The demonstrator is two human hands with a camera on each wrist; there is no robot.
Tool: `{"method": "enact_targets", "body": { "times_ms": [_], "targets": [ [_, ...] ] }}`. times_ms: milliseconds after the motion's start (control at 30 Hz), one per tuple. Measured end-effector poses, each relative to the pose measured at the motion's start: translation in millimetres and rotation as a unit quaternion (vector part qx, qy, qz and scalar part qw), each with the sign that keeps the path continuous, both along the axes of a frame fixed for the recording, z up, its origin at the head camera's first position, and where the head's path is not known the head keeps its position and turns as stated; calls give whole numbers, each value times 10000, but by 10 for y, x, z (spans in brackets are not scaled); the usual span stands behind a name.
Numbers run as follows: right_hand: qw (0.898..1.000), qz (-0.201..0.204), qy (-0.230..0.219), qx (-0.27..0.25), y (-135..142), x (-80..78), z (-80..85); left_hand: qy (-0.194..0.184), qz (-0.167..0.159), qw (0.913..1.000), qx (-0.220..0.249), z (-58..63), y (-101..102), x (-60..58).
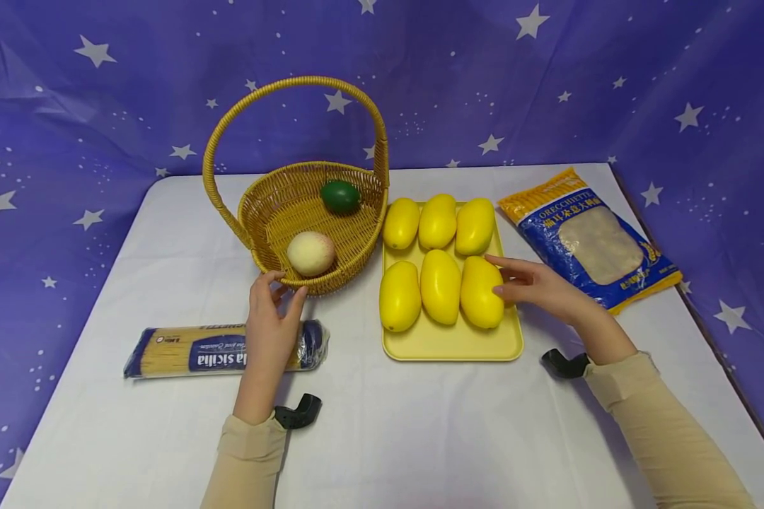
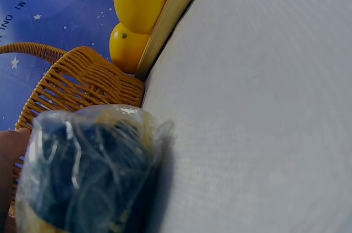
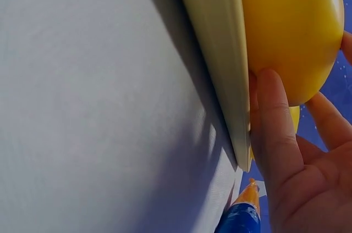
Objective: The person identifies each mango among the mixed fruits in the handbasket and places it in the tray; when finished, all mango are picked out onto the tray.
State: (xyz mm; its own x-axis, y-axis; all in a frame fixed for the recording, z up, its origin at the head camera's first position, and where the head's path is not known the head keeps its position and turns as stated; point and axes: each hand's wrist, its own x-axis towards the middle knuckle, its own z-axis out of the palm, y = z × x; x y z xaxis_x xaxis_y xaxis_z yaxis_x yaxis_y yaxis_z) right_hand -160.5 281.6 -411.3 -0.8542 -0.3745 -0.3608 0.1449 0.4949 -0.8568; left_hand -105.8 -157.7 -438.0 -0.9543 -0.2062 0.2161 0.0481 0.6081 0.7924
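My left hand [image 1: 271, 325] is at the front rim of a wicker basket [image 1: 356, 272], its bent index finger over the rim and its thumb beside it. Inside the basket lie a peach [image 1: 310, 254] and a dark green fruit [image 1: 341, 196] whose kind I cannot tell. On a pale yellow tray [image 1: 448, 346] yellow mangoes [image 1: 440, 286] lie in two rows. With fingers and thumb around it, my right hand [image 1: 535, 286] grips the front-right mango [image 1: 481, 293]; the right wrist view shows this mango [image 3: 294, 29] close against the fingers [image 3: 278, 117].
A pack of spaghetti [image 1: 184, 351] lies under the left forearm and hand, its wrapped end [image 2: 88, 172] large in the left wrist view. To the right of the tray is a blue and yellow orecchiette bag [image 1: 601, 247]. The basket's tall handle [image 1: 296, 81] arches above it.
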Motion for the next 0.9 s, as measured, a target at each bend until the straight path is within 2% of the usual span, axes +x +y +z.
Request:
{"method": "enact_targets", "body": {
  "times_ms": [200,400,600,900],
  "targets": [
    [9999,-32,105,120,-18,21,14,38,10,10000,-46,2,1,-7],
    [9969,-147,285,725,-70,63,93,-7,11,10000,11,-3,0,1],
    [9895,-171,615,1295,-135,116,181,46,-2,10000,57,-11,-7,4],
    [9776,-505,779,1889,-242,159,259,-25,9,10000,29,9,-1,4]
  ]
}}
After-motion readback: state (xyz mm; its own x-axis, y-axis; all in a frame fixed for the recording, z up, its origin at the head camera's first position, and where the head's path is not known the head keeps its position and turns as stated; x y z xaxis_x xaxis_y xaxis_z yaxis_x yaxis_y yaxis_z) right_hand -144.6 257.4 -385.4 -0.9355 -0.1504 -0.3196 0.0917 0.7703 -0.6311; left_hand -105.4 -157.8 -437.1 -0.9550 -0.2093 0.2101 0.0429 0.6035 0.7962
